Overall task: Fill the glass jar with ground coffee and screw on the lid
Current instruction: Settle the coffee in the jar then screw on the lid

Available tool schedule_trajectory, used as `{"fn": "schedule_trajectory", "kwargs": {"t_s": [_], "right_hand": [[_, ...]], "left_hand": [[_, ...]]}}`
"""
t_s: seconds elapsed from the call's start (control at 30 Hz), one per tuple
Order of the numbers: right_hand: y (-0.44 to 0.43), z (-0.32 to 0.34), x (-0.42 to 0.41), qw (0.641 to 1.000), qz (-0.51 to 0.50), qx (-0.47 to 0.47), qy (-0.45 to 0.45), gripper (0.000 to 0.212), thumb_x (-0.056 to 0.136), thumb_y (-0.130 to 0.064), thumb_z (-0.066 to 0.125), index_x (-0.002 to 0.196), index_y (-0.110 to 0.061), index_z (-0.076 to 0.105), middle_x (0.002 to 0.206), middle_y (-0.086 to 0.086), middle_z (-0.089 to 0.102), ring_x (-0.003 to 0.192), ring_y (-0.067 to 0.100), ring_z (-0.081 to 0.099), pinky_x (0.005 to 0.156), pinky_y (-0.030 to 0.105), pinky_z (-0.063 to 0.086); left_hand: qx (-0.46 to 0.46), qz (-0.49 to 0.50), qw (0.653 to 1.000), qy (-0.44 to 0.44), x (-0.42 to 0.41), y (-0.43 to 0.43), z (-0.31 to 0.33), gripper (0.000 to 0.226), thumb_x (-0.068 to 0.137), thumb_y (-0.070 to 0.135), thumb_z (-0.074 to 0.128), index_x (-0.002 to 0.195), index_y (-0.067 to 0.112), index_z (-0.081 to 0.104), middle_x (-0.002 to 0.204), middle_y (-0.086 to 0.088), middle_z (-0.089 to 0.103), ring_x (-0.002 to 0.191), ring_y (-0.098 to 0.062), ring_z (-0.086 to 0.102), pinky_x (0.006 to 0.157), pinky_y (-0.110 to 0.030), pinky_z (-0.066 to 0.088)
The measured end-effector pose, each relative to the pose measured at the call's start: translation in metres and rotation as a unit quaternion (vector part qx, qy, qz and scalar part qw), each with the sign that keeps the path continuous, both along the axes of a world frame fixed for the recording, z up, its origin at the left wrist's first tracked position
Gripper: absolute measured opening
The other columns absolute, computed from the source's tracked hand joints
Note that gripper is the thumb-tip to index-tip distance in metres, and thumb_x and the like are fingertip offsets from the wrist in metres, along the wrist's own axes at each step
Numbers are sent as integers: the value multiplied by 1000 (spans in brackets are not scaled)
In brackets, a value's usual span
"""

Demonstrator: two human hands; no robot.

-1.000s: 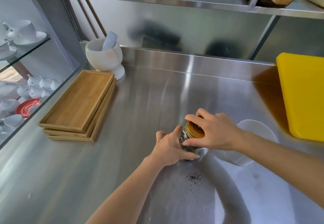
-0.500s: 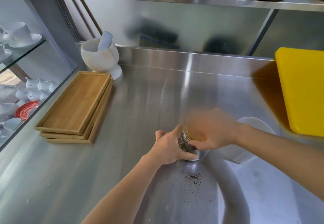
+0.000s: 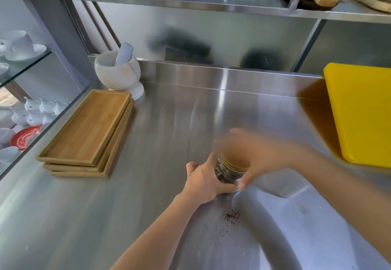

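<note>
Since a second ago right hand [image 3: 257, 155] had blurred over the lid [image 3: 233, 163], grip there unclear | left hand [image 3: 204, 182] clamped on glass jar [image 3: 225, 174] | jar on steel counter [image 3: 169, 121] beside white bowl [image 3: 281, 187] | spilled coffee grounds [image 3: 230, 215] just before it

The bench [image 3: 169, 125] is brushed stainless steel with a low raised lip along its back edge. At its back left corner stands a white stone mortar [image 3: 118, 73] with a pestle leaning in it. Just in front of that lies a stack of wooden trays [image 3: 86, 134]. On the right, a yellow cutting board [image 3: 359, 111] rests tilted. Near the front middle stands a glass jar [image 3: 227, 174] of dark grounds, a white bowl [image 3: 281, 187] just to its right. Spilled coffee grounds [image 3: 230, 216] speckle the steel in front of the jar.
</note>
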State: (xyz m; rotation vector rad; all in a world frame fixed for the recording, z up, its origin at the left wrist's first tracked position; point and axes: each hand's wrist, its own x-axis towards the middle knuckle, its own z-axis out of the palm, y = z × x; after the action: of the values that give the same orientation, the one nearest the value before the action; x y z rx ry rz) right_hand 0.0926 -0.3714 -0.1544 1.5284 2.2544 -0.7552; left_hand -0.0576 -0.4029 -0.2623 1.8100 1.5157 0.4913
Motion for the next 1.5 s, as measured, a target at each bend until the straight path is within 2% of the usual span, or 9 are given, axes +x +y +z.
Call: {"fn": "schedule_trajectory", "kwargs": {"t_s": [0.1, 0.2, 0.37, 0.53, 0.77, 1.03, 1.2, 1.37, 1.5], "right_hand": [[4, 7, 11, 995, 86, 21, 48, 82, 72, -28, 76, 134, -51, 28, 136, -5, 27, 123, 14, 32, 87, 19, 42], [-2, 1, 5, 984, 72, 162, 13, 58, 72, -60, 64, 121, -35, 44, 104, -5, 50, 96, 17, 53, 69, 22, 42], [-3, -3, -5, 945, 76, 306, -85, 83, 60, -91, 26, 95, -20, 51, 80, -3, 58, 73, 22, 57, 60, 30, 37], [-1, -22, 5, 919, 204, 337, -20, 66, 75, -75, 31, 105, -20, 53, 77, 1, 52, 56, 23, 53, 47, 27, 29], [-10, -44, -1, 908, 100, 405, 31, 51, 73, -59, 42, 81, -11, 57, 55, 5, 50, 34, 27, 45, 38, 22, 24], [-15, -44, -3, 906, 61, 416, 49, 53, 74, -62, 37, 83, -13, 56, 54, 0, 45, 40, 20, 31, 38, 20, 24], [-19, -37, -3, 931, 42, 362, -20, 71, 75, -73, 18, 116, -21, 45, 85, 0, 46, 69, 23, 48, 55, 28, 37], [-27, -32, -1, 935, -16, 354, 0, 81, 70, -83, 26, 123, -25, 43, 108, 0, 54, 97, 25, 58, 72, 34, 41], [-31, 9, 15, 941, -87, 325, 42, 72, 80, -71, 40, 136, -26, 34, 128, -1, 49, 112, 23, 52, 87, 38, 43]], "left_hand": [[-4, -9, 1000, 23, 0, -1, 6, 80, 60, 61, 73, 123, 26, 39, 111, 12, 64, 89, -12, 41, 106, -38, 22], [-17, -23, 1000, 8, -2, 0, 9, 89, 44, 74, 59, 115, 24, 42, 104, 8, 67, 79, 2, 39, 101, -36, 24], [-35, -24, 999, 0, -5, 2, 8, 75, 64, 54, 75, 119, 19, 38, 91, 6, 55, 72, 13, 17, 103, -36, 25], [-48, -85, 995, 7, -10, 11, 10, 78, 47, 67, 68, 110, 27, 43, 95, 13, 62, 86, -6, 47, 105, -37, 23], [-24, -60, 998, 12, -8, 7, 10, 72, 64, 47, 79, 121, 23, 44, 103, 7, 63, 75, 15, 22, 105, -32, 21], [-36, -56, 998, 17, -7, 4, 15, 70, 66, 48, 78, 121, 24, 41, 95, 9, 51, 74, 13, 22, 104, -31, 21], [-49, -58, 997, 8, -10, 5, 15, 66, 63, 50, 78, 111, 24, 42, 92, 6, 51, 73, 5, 28, 100, -32, 24], [-92, -75, 993, 8, -18, 13, 15, 70, 61, 57, 77, 115, 36, 38, 95, 11, 58, 98, -17, 45, 100, -31, 26], [-124, -35, 986, -104, -38, 18, 46, 101, 50, 68, 70, 138, 44, 25, 129, 3, 51, 124, -15, 45, 108, -35, 33]]}}
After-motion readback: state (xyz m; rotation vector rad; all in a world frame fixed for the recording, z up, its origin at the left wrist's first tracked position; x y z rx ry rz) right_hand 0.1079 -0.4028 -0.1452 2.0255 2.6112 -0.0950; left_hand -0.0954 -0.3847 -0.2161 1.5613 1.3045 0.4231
